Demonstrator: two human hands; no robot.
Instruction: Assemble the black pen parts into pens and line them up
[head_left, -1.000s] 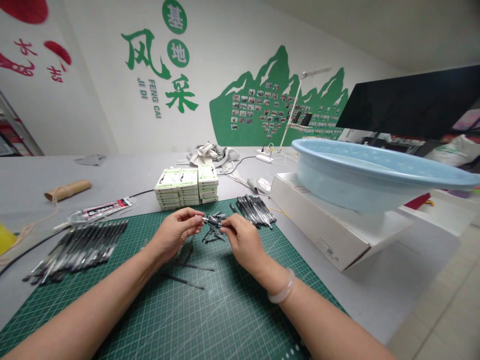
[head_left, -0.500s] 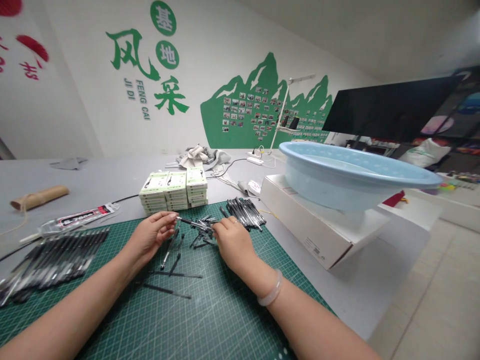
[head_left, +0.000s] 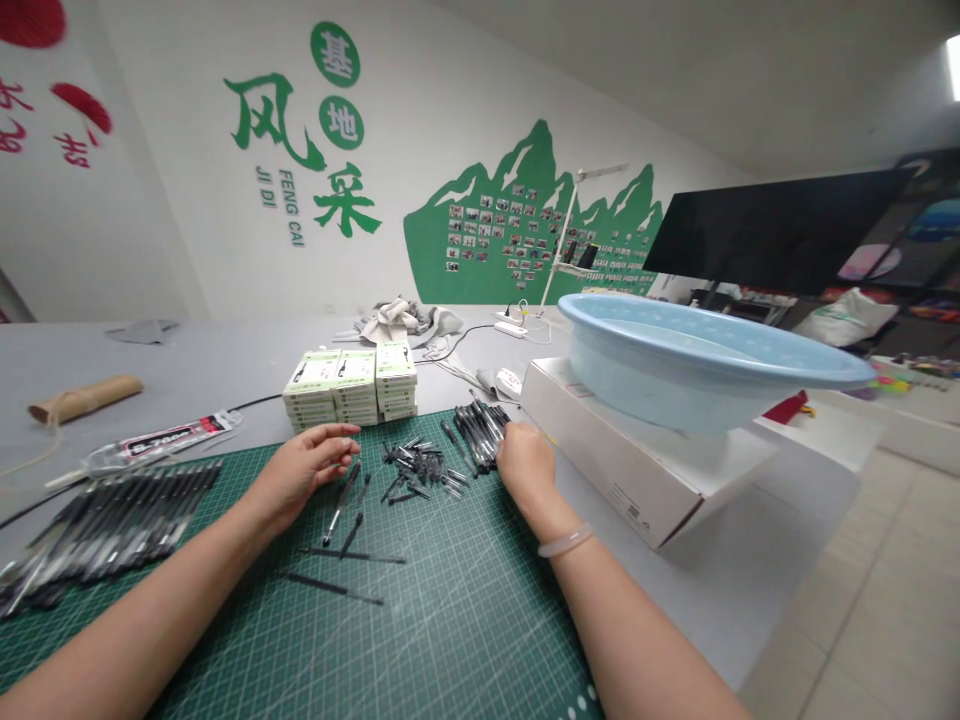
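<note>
My left hand (head_left: 319,465) hovers over the cutting mat with its fingers loosely stretched and nothing visible in them. Just below its fingertips lies a clear-barrelled pen (head_left: 340,508). My right hand (head_left: 526,465) is at the right end of a row of black pens (head_left: 478,432), its fingers curled; the fingertips and anything in them are hidden. Between the hands is a loose heap of small black and clear pen parts (head_left: 416,465). Two thin dark refills (head_left: 330,586) lie nearer to me on the green cutting mat (head_left: 420,640).
A larger row of pens (head_left: 120,520) lies at the left, with a plastic packet (head_left: 161,440) behind it. Small boxes (head_left: 337,385) are stacked at the mat's back edge. On the right, a blue basin (head_left: 675,385) stands on a white carton (head_left: 615,450).
My right hand has moved right, from the heap of parts to the row of black pens. The pen between my hands has left my left hand, whose fingers have loosened.
</note>
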